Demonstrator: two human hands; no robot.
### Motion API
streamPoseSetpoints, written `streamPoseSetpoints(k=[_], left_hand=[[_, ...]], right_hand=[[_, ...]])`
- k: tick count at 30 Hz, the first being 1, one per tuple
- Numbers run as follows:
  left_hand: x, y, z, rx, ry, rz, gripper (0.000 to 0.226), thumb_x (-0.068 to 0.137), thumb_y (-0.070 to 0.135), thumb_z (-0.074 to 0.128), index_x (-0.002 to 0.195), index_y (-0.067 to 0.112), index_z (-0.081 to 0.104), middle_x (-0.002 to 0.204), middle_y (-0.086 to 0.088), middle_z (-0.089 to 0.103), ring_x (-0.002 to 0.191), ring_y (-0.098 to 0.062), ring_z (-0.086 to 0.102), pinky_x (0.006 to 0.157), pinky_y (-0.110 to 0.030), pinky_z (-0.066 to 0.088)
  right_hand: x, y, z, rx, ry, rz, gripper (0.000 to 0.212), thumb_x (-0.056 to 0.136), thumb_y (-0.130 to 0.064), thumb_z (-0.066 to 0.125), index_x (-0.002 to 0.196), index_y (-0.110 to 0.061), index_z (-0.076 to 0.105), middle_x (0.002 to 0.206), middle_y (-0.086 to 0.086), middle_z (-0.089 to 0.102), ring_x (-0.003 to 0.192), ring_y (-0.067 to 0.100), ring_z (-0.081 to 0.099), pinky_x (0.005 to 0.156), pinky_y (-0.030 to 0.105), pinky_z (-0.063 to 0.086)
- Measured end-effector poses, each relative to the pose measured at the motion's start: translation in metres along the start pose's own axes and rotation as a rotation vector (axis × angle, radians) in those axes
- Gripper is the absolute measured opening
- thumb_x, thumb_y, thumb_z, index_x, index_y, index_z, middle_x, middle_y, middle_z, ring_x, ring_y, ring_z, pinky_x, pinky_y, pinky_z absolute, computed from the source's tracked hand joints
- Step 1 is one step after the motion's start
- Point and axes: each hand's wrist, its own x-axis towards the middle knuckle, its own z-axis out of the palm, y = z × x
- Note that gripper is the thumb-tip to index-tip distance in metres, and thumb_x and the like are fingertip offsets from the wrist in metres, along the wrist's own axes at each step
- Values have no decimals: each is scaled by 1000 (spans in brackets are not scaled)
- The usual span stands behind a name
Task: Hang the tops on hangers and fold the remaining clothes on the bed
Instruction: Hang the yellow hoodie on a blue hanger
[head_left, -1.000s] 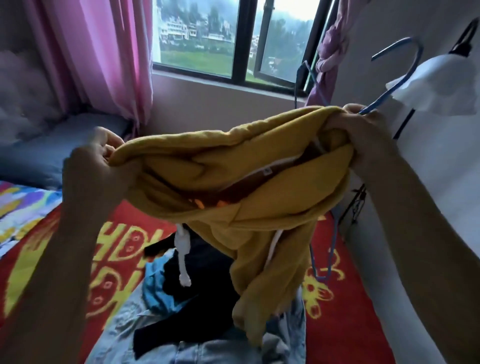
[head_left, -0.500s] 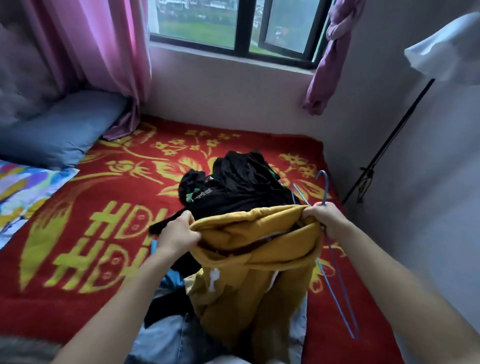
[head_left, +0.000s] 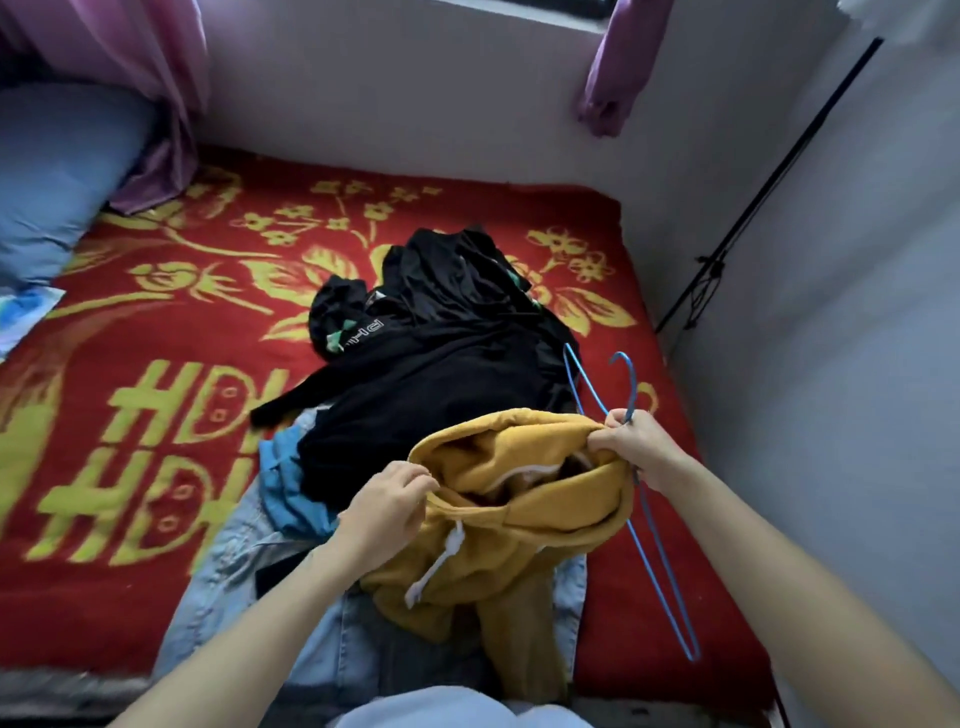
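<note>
L hand (head_left: 387, 512) grips yellow hoodie (head_left: 524, 499); R hand (head_left: 636, 447) pinches hoodie + blue hanger (head_left: 657, 551).

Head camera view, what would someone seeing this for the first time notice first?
Most likely the mustard-yellow hoodie, low and centre, stretched open between the left-hand grip and the right-hand grip, with a blue wire hanger also pinched in the right. Behind it a heap of black clothes lies on the bright red blanket with yellow flowers that covers the bed.
</note>
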Motion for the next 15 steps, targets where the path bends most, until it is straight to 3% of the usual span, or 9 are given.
streamPoseSetpoints(k=[2,4,6,11,15], left_hand=[[13,8,8,-3,-223,56,29,83,5,55,109,11,65,112,-6,64,106,-24,59,84,-32,53],[27,16,20,12,-352,87,39,91,10,52,129,16,53,132,-3,53,124,-20,46,100,-28,41],[41,23,27,51,-443,108,45,94,11,49,138,18,44,141,0,45,131,-17,38,107,-26,34],[52,17,41,157,-598,228,52,90,15,50,141,21,40,139,0,46,128,-19,40,104,-30,36],[47,14,57,199,-749,294,59,87,19,50,143,24,33,134,-1,45,116,-23,43,93,-34,42]], right_hand=[[-2,4,-4,2,-57,-13,51,65,4,63,53,-23,22,48,-9,20,48,9,19,38,19,15],[-5,6,-11,-9,-105,-18,46,57,-4,64,54,-24,23,49,-10,21,48,7,19,41,20,14],[-9,8,-19,-10,-170,-20,40,52,-7,61,56,-23,24,48,-12,24,47,5,22,42,19,16],[-20,21,-37,60,-277,33,38,55,-1,59,57,-19,26,48,-11,31,45,4,27,42,15,22],[-25,31,-36,138,-294,71,39,53,-2,61,57,-20,27,50,-9,32,47,5,29,44,15,24]])
